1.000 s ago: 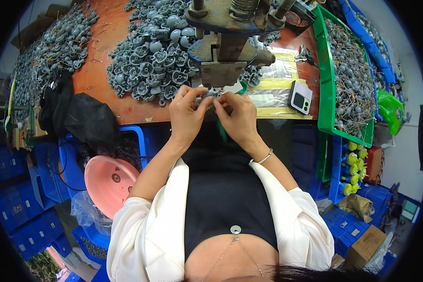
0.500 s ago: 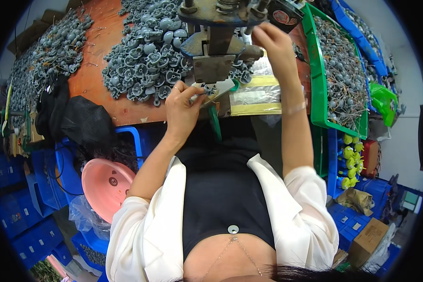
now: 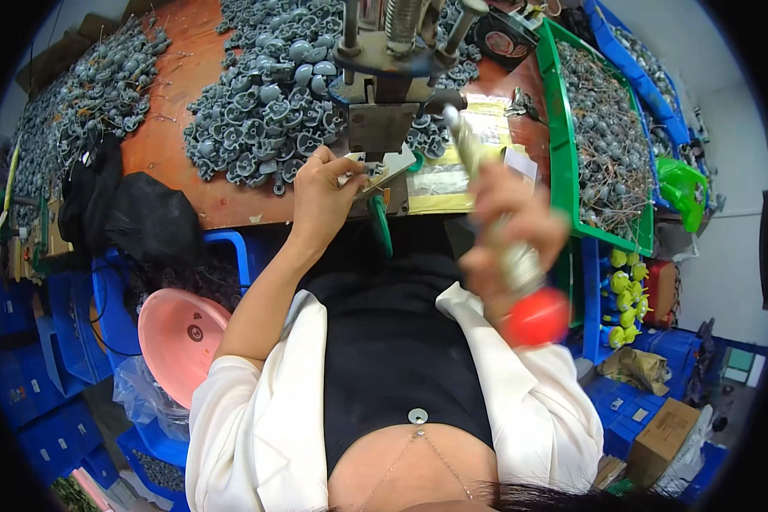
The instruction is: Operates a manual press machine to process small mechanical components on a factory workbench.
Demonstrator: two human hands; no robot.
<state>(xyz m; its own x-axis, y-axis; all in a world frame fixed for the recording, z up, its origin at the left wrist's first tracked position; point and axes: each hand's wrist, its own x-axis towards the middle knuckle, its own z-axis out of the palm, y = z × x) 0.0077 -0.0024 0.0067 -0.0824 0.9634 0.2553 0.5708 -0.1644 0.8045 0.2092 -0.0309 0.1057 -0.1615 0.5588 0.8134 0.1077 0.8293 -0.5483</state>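
The hand press (image 3: 380, 132) stands at the table's front edge, its metal ram block low over the work spot. Beneath the block, my left hand (image 3: 322, 189) pinches a small grey plastic part (image 3: 369, 169), mostly hidden by the fingers and the block. My right hand (image 3: 516, 226), blurred by motion, is wrapped round the press lever (image 3: 462, 141). That lever slants down toward me and ends in a red ball knob (image 3: 538, 317) just below the hand. A green strip (image 3: 381, 226) hangs from the table edge under the press.
Grey plastic half-shells (image 3: 264, 119) lie heaped left of the press. Wired grey parts (image 3: 102, 81) pile up farther left. On the right stands a green crate (image 3: 563, 171) of wired parts. A pink basin (image 3: 166, 341) and black cloth (image 3: 154, 213) are at lower left.
My right hand has come down toward me with the lever, and the red knob now shows. The press's upper plate and ram sit lower. My left hand stays at the work spot.
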